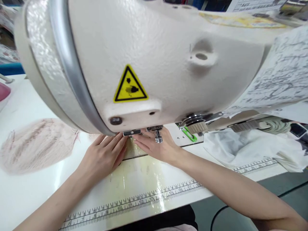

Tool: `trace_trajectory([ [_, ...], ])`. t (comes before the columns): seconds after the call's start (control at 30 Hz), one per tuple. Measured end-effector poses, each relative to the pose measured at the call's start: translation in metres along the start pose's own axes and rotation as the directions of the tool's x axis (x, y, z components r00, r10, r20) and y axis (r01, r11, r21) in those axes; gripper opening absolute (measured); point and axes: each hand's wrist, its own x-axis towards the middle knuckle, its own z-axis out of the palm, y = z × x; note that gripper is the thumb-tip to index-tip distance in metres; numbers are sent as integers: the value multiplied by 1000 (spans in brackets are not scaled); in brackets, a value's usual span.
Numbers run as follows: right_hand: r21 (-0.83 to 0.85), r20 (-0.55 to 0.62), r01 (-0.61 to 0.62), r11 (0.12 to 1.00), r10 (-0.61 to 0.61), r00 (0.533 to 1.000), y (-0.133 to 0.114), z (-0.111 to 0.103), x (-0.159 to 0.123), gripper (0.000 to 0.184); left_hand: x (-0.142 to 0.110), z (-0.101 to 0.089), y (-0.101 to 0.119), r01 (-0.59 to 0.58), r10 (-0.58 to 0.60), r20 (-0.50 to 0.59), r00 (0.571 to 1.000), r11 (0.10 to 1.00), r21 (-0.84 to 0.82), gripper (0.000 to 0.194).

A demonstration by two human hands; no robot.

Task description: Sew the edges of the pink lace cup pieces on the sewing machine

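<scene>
The white sewing machine head [154,57] fills the upper view and hides the needle and part of both hands. My left hand [103,152] lies on the machine bed left of the presser area, its fingers stretched forward and their tips hidden. From the right, my right hand [160,146] reaches in with fingers extended, tips near the metal fittings [157,134] under the head. Any cloth beneath the fingers is hidden. Left of my left hand, a thin pinkish-brown piece [38,144] with darker streaks and loose reddish threads lies flat.
Green thread snips [190,134] lie right of my right hand. White cloth [252,147] is bunched at the table's right. A printed ruler strip [134,203] runs along the front edge. Handwritten paper [276,70] hangs on the machine, which bears a yellow warning sticker [131,86].
</scene>
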Motion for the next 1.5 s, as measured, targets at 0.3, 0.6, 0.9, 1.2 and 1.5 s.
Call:
trace_trajectory([
  [0.3, -25, -27, -47, 999, 46, 999, -10, -14, -2, 25, 0, 1, -1, 46, -44, 72, 996, 999, -23, 44],
  [0.6, -47, -46, -62, 997, 60, 997, -6, -10, -2, 27, -1, 1, -1, 52, -53, 83, 995, 999, 6, 40],
  [0.9, -27, -51, -67, 997, 66, 997, -9, -9, -3, 28, 0, 0, -2, 64, -62, 70, 996, 998, -20, 43],
  [1.2, -59, 59, -79, 995, 83, 995, -11, -10, -5, 31, 0, 1, -2, 86, -83, 94, 992, 996, -28, 46],
  [1.5, -106, 96, -100, 989, 110, 989, -13, -3, -2, 37, 2, 0, -1, 102, -101, 104, 989, 995, -4, 50],
])
